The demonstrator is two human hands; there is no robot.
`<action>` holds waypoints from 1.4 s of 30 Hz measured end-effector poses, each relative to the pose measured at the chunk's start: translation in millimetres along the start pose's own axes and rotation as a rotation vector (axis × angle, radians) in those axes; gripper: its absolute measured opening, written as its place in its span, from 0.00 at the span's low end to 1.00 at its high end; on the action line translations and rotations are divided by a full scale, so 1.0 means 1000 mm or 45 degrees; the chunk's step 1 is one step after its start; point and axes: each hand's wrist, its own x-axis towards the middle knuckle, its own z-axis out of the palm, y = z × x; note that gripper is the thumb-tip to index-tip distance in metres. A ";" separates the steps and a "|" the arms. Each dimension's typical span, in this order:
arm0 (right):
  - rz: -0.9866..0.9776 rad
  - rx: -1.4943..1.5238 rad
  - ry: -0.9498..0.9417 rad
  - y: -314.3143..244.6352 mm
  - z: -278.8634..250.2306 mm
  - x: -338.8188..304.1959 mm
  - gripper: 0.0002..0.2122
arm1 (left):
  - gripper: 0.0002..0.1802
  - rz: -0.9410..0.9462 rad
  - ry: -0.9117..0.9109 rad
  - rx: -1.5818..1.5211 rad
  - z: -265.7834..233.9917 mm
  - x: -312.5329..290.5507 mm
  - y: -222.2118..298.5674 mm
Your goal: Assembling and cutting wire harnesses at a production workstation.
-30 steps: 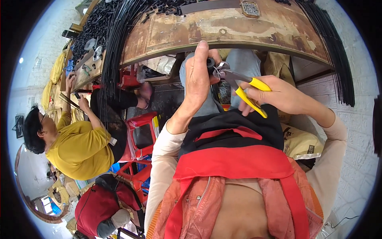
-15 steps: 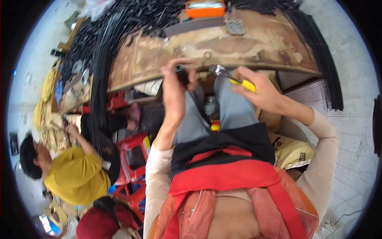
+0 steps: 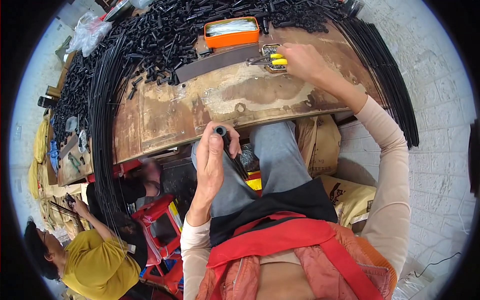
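Covering the ends of its yellow-handled pliers (image 3: 278,62) and part of a small tray (image 3: 275,70), the right hand (image 3: 306,61) is closed around the handles; its curled fingers are largely hidden, and whether the pliers touch the tiny metal pieces (image 3: 270,49) in the tray cannot be told. The pliers' tip projects to that hand's left. The left hand (image 3: 209,165) is wrapped around a black tube (image 3: 220,131), its open end just beyond the thumb tip, its lower length hard to make out against dark shapes. Left of the right hand lie a flat dark strip (image 3: 217,63) and, farther off, an orange box (image 3: 232,43) of thin pale strands (image 3: 232,27). Past the box, heaped black tubular pieces (image 3: 167,42) are cut off above.
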 end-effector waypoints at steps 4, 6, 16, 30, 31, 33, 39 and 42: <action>-0.029 -0.017 -0.010 0.008 0.005 0.006 0.10 | 0.25 0.017 -0.016 0.004 0.005 -0.003 0.004; -0.083 -0.042 0.003 0.009 0.007 0.008 0.09 | 0.25 0.034 0.016 0.038 0.008 -0.007 0.006; 0.074 0.182 -0.176 0.011 -0.009 0.012 0.12 | 0.23 0.128 0.012 0.051 0.028 -0.045 0.036; 0.548 1.960 -0.315 0.052 0.001 0.026 0.08 | 0.26 0.066 0.018 0.021 0.033 -0.049 0.035; 0.577 2.172 -0.342 0.046 -0.003 0.023 0.08 | 0.26 0.059 0.021 0.020 0.033 -0.049 0.033; 0.562 2.424 -0.414 0.010 -0.033 0.004 0.07 | 0.26 0.059 0.044 0.033 0.030 -0.053 0.027; 0.427 2.740 -0.384 -0.069 -0.055 -0.080 0.07 | 0.21 0.067 0.020 -0.014 0.037 -0.063 0.016; 0.310 2.542 -0.315 -0.111 -0.084 -0.120 0.06 | 0.22 0.082 0.076 0.014 0.041 -0.069 0.021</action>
